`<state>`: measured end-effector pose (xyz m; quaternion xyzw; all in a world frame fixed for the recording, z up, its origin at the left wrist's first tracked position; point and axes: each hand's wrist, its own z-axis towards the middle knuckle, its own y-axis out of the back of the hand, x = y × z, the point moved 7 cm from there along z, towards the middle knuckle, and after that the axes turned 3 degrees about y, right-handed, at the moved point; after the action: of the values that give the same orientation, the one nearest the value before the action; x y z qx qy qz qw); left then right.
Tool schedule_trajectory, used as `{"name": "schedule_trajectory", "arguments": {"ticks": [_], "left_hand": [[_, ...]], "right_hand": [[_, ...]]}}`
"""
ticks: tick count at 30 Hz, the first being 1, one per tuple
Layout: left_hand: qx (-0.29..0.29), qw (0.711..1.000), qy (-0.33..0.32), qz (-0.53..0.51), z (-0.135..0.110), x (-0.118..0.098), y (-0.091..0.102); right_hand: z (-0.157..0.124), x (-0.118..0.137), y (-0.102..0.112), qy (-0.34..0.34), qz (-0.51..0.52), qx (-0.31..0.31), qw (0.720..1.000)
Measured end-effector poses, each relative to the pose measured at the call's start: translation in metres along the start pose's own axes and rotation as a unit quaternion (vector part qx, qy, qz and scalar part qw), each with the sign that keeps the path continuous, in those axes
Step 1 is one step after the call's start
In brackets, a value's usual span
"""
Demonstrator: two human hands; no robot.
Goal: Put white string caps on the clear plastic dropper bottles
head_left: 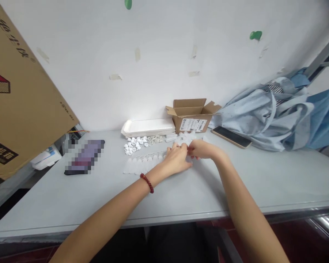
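Observation:
My left hand point(176, 159), with a dark red bead bracelet point(147, 183) on its wrist, lies low over the table, thumb stretched out apart from the bent fingers; no object shows in it. Right beside it, my right hand point(200, 149) has its fingers pinched together. What they hold, if anything, is hidden. Translucent white tube-like pieces point(135, 166) lie in a row left of my left hand, with thin pale cords at their upper ends. More translucent pieces point(186, 137) are heaped just beyond my fingers. White caps point(132, 146) and a bundle of cream cords point(155, 139) lie farther left.
A stack of flat white packs point(150, 127) and an open cardboard box point(192, 116) stand against the wall. A phone point(231, 136) lies by pale blue cloth point(274, 117) at right. A large carton point(24, 87) leans at left, near a pixelated dark item point(84, 157).

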<state>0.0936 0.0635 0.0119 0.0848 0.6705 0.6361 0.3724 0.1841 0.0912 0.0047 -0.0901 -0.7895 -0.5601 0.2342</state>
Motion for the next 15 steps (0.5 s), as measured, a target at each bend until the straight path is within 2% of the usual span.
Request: {"name": "schedule_trajectory", "arguments": {"ticks": [4,7,10,12,15], "left_hand": [[-0.005,1.0,-0.017,-0.019,-0.002,0.001,0.002],[-0.075,0.995,0.0,-0.064,0.0,0.017,0.017],[-0.18,0.978,0.072,-0.08,-0.001,0.059,0.047],[-0.208,0.967,0.132,-0.064,-0.006,0.093,0.063],[-0.215,0.96,0.18,0.001,-0.018,0.134,0.077]], "right_hand": [[0.0,0.001,0.003,0.002,-0.011,-0.027,1.0],[-0.002,-0.003,0.018,-0.005,-0.05,-0.1,0.994],[-0.008,-0.019,0.043,-0.063,-0.118,-0.224,0.965],[-0.014,-0.037,0.056,-0.133,-0.149,-0.292,0.935],[-0.018,-0.062,0.059,-0.207,-0.16,-0.31,0.914]]}}
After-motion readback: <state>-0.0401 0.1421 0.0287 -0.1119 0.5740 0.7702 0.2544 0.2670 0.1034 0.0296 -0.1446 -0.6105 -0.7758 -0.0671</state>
